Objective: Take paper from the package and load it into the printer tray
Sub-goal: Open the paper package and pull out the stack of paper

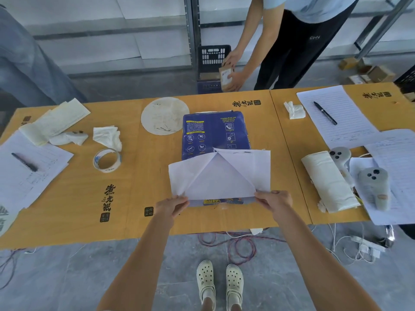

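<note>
The blue wrapped paper package (214, 133) lies mid-tabletop (74, 198), its white end flaps (221, 176) folded open. Both arms reach forward: left hand (171, 206) and right hand (275, 202) each pinch a flap corner.

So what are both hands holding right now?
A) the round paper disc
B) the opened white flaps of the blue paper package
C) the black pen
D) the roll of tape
B: the left hand and right hand each pinch a corner of the unfolded white wrapper flaps on the blue paper package.
</note>
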The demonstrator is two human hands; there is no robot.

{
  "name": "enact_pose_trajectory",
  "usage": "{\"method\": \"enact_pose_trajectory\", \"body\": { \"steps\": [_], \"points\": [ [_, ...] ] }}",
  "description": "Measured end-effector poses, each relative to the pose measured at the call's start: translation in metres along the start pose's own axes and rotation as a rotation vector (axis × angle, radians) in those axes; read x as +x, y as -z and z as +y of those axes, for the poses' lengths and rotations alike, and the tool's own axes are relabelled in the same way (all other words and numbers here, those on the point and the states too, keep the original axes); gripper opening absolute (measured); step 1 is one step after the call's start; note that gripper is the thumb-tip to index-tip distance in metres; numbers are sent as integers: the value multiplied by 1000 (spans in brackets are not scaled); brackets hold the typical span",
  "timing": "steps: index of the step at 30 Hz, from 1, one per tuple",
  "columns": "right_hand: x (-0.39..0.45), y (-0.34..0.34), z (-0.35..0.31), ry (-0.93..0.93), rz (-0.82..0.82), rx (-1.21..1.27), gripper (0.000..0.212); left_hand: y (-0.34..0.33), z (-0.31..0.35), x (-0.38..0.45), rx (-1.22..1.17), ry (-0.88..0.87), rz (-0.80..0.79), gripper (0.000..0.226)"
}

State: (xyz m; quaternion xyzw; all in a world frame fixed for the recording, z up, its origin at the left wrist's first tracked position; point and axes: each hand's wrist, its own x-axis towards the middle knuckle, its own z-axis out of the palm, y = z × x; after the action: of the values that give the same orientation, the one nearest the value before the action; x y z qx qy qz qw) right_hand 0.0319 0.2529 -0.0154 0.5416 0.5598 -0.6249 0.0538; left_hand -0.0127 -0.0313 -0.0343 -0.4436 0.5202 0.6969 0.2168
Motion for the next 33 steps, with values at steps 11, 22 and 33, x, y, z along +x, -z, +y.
{"method": "enact_pose_trajectory", "body": {
  "steps": [11, 22, 33],
  "points": [
    [-12, 37, 34, -166, -239, 44, 47, 36, -36, -15, 73, 93, -143, 14],
    [-1, 9, 17, -81, -408, -262, 18, 6, -25, -6, 325, -39, -121, 22],
    [-9, 31, 46, -60, -436, -309, 12, 38, -49, -30, 499, 27, -381, 30]
  ]
}}
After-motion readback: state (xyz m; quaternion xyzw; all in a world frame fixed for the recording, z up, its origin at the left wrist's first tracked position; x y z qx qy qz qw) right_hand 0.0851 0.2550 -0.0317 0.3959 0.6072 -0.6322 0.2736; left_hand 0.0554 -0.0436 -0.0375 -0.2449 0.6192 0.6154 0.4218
